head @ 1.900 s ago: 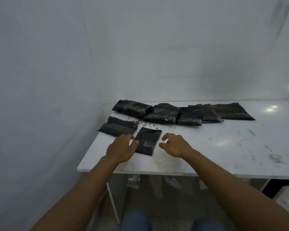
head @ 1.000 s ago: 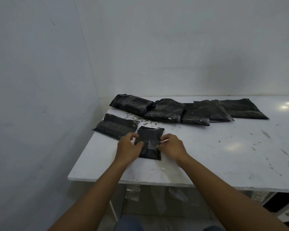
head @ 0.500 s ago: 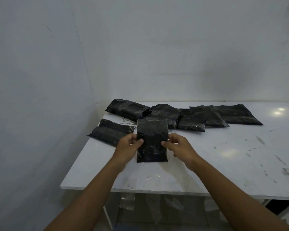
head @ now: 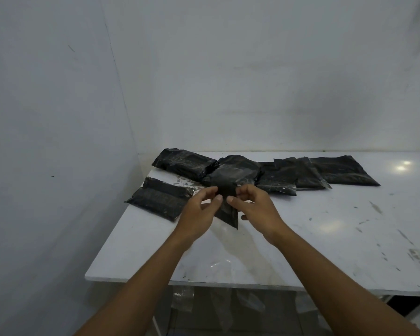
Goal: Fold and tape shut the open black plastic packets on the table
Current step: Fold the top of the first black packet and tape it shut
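Head view, frame centre: left hand [head: 199, 212] and right hand [head: 255, 207] pinch one black packet [head: 228, 209], unsealed; six others [head: 284, 173] wait behind.

A white table [head: 313, 241], scuffed and marked with dark smudges, is set into a wall corner. A row of black packets [head: 276, 173] is laid along its far edge, and a single black packet [head: 159, 198] is placed near the left edge.
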